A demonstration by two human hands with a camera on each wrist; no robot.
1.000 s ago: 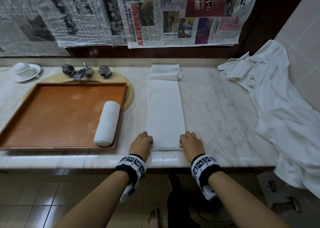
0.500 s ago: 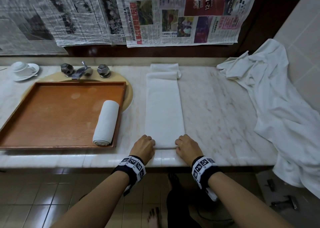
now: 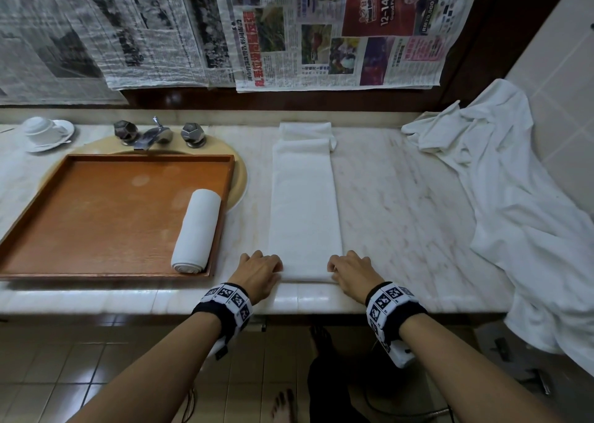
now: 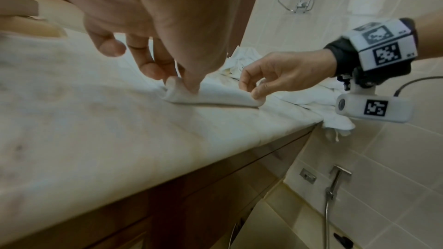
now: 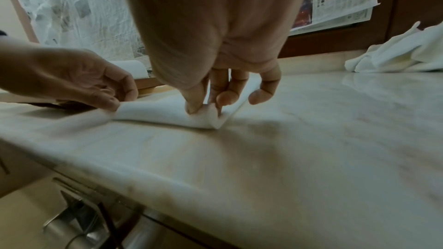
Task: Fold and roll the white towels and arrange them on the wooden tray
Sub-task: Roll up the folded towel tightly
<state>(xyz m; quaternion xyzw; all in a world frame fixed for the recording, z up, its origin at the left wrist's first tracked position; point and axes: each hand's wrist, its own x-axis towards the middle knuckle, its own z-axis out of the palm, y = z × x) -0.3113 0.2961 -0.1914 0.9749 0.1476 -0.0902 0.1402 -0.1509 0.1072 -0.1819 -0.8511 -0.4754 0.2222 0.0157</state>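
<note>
A white towel folded into a long narrow strip lies on the marble counter, running away from me. Its near end is curled up into a first small turn. My left hand pinches the left corner of that turn between thumb and fingers. At the right corner my right hand pinches the same rolled edge. To the left, the wooden tray holds one rolled white towel against its right wall.
A heap of loose white towels covers the counter's right end and hangs over its edge. A tap and basin rim sit behind the tray, a cup and saucer at far left. Newspaper covers the wall behind.
Both hands have lifted the towel's near edge and turned it over into a first small roll; before, they rested at its corners with the end flat.
</note>
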